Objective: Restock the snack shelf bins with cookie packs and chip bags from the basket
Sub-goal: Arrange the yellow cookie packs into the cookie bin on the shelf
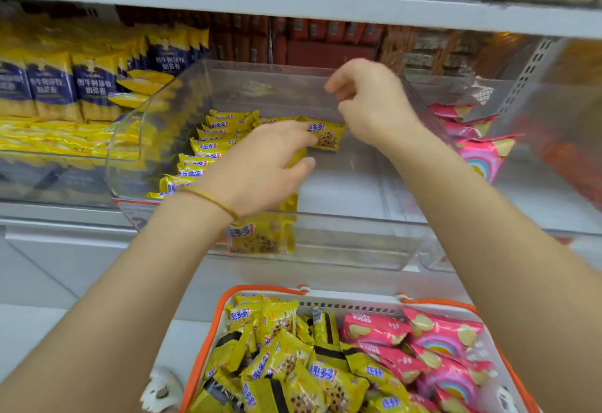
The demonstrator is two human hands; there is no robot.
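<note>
Pinching a cookie pack (326, 135) between fingers and thumb, the left grip (260, 168) holds it low inside the clear bin (342, 250), beside a row of packs (208, 149) lining the bin's left side. The right grip (368, 100) curls at the bin's back rim; whether it holds anything cannot be told. Restocking looks roughly half done, with the bin's right side bare, few chip bags (479, 152) next door and the basket (267, 288) below heaped with both.
</note>
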